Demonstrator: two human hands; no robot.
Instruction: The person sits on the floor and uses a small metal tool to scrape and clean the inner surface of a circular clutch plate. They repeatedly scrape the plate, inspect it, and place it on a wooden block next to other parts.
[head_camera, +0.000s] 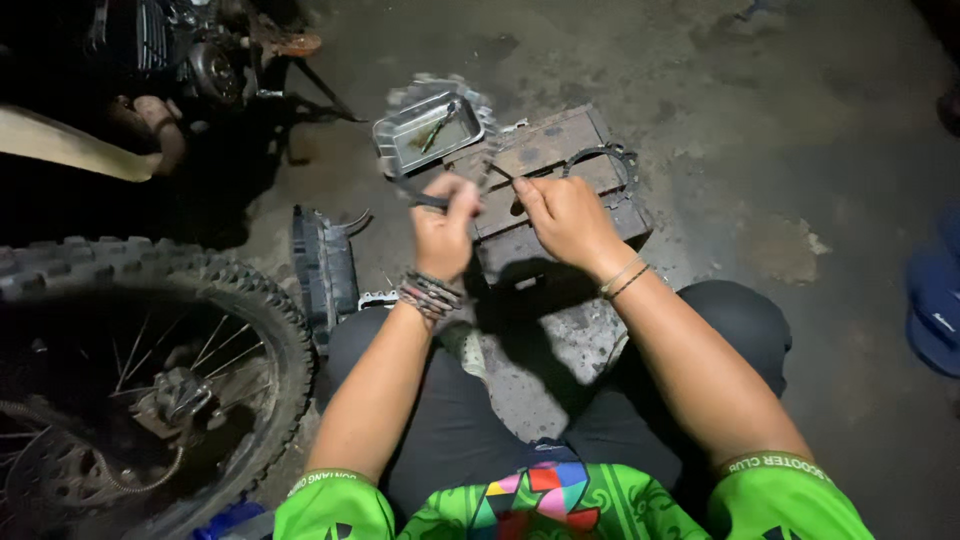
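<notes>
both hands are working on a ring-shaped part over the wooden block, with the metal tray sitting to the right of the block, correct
Not quite: the head view shows the metal tray at the block's left far corner. The left hand and right hand do work the ring-shaped part over the wooden block.

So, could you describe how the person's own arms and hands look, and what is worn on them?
Both forearms are bare. The left hand has a stack of dark braided and beaded bracelets at the wrist. The right hand has two thin bands, one of them dark. Bright green short sleeves with white lettering on the hems cover the upper arms. No gloves or rings show.
</notes>
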